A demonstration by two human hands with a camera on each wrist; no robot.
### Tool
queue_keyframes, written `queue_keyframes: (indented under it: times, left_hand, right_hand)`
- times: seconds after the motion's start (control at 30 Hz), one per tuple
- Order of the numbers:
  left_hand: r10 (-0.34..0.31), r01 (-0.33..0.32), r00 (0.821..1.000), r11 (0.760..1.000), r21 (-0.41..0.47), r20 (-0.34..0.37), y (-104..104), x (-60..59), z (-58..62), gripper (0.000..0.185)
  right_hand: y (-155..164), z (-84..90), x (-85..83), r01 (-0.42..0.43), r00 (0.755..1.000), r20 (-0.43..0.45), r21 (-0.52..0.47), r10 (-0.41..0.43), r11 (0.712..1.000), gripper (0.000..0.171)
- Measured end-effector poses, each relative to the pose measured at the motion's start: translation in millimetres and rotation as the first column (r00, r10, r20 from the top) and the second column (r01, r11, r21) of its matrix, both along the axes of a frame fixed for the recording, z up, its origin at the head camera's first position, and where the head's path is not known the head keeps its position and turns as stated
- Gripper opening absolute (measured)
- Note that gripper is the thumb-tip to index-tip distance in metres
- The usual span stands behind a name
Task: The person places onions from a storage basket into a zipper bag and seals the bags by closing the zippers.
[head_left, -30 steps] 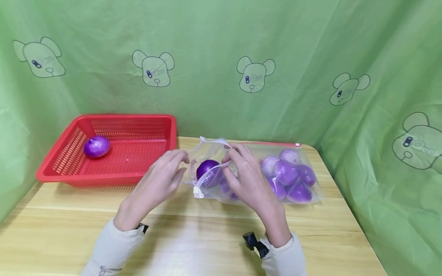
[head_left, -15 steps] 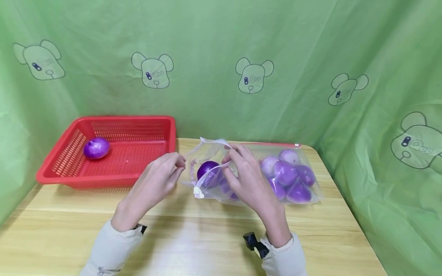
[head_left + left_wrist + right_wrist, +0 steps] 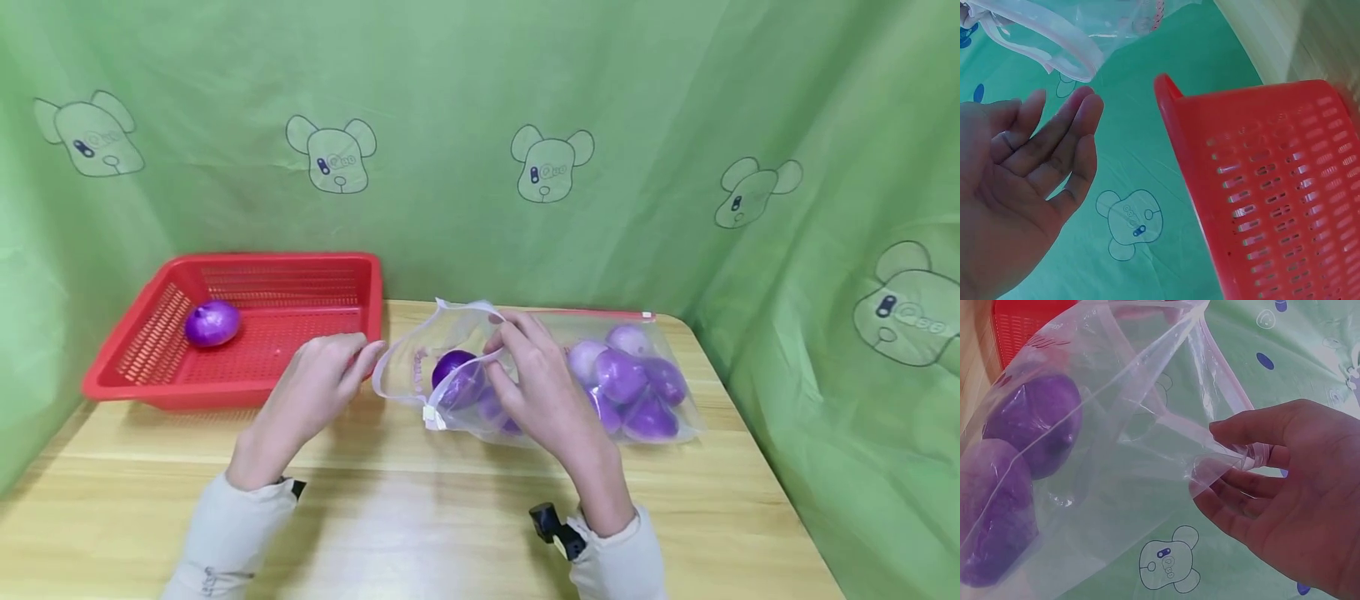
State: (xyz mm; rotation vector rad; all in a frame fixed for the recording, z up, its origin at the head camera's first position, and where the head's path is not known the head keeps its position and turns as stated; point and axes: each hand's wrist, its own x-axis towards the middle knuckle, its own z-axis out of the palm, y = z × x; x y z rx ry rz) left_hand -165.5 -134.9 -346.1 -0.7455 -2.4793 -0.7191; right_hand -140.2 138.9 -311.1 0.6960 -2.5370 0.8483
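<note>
My right hand [image 3: 543, 387] pinches the rim of a clear zip bag [image 3: 408, 362] between thumb and fingers, and its mouth gapes toward the left. Inside that bag lies a purple onion [image 3: 452, 367] with more purple beside it; the right wrist view shows two onions, the upper one [image 3: 1044, 425] nearer the mouth. My left hand [image 3: 307, 396] holds nothing, its fingers loosely bent beside the bag's mouth. In the left wrist view the left fingertips [image 3: 1089, 109] are just apart from the rim. A white slider [image 3: 433, 417] sits at the mouth's near corner.
At the left stands a red plastic basket [image 3: 367, 292] with one purple onion [image 3: 213, 323] in it. To the right lies another clear bag [image 3: 686, 417] with a red zip strip, filled with several onions [image 3: 622, 375]. A green curtain [image 3: 450, 233] hangs behind the wooden table [image 3: 420, 533].
My left hand has drawn back to the left and downward, away from the bag. The bag's left rim now stands wider and farther left. The right hand keeps its pinch.
</note>
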Motion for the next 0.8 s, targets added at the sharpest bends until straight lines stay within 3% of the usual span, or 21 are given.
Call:
queue_keyframes:
  times: [0.23, 0.53, 0.8]
  left_hand:
    - [0.044, -0.045, 0.997, 0.999, 0.028, 0.062, -6.6, -5.3, -3.5, 0.004]
    - [0.102, -0.107, 0.993, 0.991, 0.085, 0.059, -34.3, -21.9, -18.7, 0.013]
    - [0.177, -0.18, 0.979, 0.984, 0.017, 0.103, -71.1, -31.9, -31.7, 0.02]
  right_hand:
    - [0.7, -0.1, 0.2, -0.001, 1.0, 0.015, -0.001, 0.001, 1.0, 0.011]
    - [-3.4, -0.7, -1.0, -0.006, 1.0, -0.008, 0.005, 0.007, 1.0, 0.01]
    - [-4.0, -2.5, -0.5, -0.002, 1.0, 0.011, 0.013, 0.002, 1.0, 0.011]
